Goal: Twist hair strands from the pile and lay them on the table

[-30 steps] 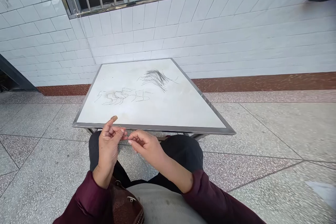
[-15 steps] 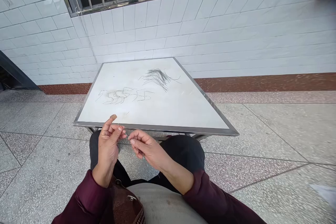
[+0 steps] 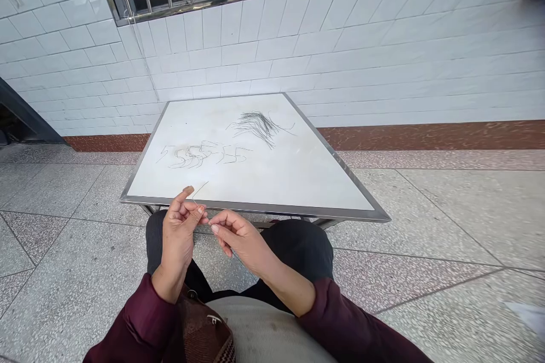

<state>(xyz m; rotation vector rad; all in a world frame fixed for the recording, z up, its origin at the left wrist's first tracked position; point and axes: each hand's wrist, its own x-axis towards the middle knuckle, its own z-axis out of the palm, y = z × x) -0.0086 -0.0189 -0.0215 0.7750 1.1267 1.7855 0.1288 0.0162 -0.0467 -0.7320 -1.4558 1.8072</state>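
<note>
Both hands (image 3: 208,232) meet fingertip-to-fingertip, pinching a thin wire (image 3: 198,191).

A thin, dark, bent wire (image 3: 199,191), pinched between the fingertips of the left hand (image 3: 179,235) and the right hand (image 3: 238,238), rising over the near table edge.

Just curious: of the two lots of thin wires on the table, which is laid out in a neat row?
The nearer-left group, bent pieces side by side; the far dark pile is a loose tangle.
</note>
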